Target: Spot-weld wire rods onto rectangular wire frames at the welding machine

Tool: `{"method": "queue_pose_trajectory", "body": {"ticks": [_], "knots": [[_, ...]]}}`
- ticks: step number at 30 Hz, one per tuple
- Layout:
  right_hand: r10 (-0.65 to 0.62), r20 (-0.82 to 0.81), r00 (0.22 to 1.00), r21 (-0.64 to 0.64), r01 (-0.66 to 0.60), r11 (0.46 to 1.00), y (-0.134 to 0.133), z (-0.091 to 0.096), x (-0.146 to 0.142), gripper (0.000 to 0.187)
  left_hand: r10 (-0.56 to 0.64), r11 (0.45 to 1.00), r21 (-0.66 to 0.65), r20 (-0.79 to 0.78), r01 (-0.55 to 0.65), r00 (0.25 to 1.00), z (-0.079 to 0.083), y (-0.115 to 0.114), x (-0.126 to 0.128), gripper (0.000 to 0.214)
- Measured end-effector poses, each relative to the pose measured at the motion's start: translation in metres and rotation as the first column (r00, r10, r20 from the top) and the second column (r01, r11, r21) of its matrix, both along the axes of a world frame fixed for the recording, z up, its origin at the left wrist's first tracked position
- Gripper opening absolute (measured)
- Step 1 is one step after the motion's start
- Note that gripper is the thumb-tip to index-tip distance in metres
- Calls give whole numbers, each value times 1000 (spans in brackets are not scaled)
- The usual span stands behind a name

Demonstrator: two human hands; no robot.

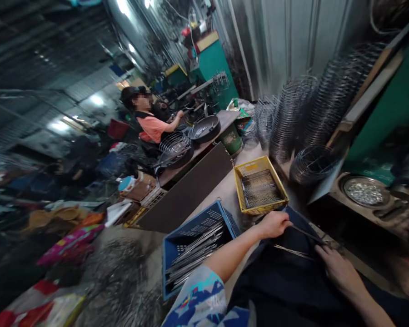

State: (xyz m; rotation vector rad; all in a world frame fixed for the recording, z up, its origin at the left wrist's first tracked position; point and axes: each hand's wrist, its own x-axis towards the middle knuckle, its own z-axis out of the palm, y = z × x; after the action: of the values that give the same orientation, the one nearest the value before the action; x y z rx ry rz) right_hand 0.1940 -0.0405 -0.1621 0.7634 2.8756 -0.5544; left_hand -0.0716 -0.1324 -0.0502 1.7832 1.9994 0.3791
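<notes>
Over my lap, my left hand (274, 224) is closed around one end of a thin metal rod (306, 233), perhaps more than one. The fingers of my right hand (339, 267) hold the other end, so the rod slants down to the right between both hands. More thin wire rods (291, 250) lie across the dark cloth on my lap, just below it. Beside my left forearm is a blue plastic crate (166, 261) with long metal rods (197, 252) inside. Beyond my left hand stands a yellow crate (286, 200) with shorter wire pieces (261, 187) in it.
Tall stacks of wire racks (289, 118) stand along the metal wall. To the right, a green machine (378, 141) has a dish of small metal parts (364, 193). Across a low bench (191, 200), a person in an orange shirt (153, 127) works. Tangled wire (119, 277) covers the floor at left.
</notes>
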Motion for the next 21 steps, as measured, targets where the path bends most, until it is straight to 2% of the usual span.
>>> {"method": "queue_pose_trajectory", "body": {"ticks": [6, 9, 10, 13, 17, 19, 21], "knots": [[58, -196, 979, 32, -53, 998, -36, 19, -16, 55, -4, 1000, 9, 1, 4, 1000, 0, -3, -3, 29], [2, -208, 978, -17, -6, 1000, -39, 12, -16, 33, -18, 1000, -13, -12, 18, 1000, 3, -2, -4, 30], [-26, -210, 977, -39, 18, 999, -38, 9, -15, 30, -26, 999, -22, -16, 26, 1000, 4, -2, -3, 32], [-89, -232, 969, -126, 60, 990, -37, 7, -11, 40, -77, 995, -68, -35, 74, 996, 7, 0, 0, 36], [-20, -338, 941, -261, -74, 963, -61, 33, -16, 36, -149, 981, -139, -71, 138, 986, 9, -3, 4, 30], [49, -366, 929, -249, -149, 957, -77, 46, -21, 34, -160, 977, -157, -87, 145, 983, 11, -4, 4, 29], [87, -375, 923, -197, -171, 965, -88, 50, -24, 35, -171, 973, -174, -103, 151, 980, 13, -3, 2, 28]]}}
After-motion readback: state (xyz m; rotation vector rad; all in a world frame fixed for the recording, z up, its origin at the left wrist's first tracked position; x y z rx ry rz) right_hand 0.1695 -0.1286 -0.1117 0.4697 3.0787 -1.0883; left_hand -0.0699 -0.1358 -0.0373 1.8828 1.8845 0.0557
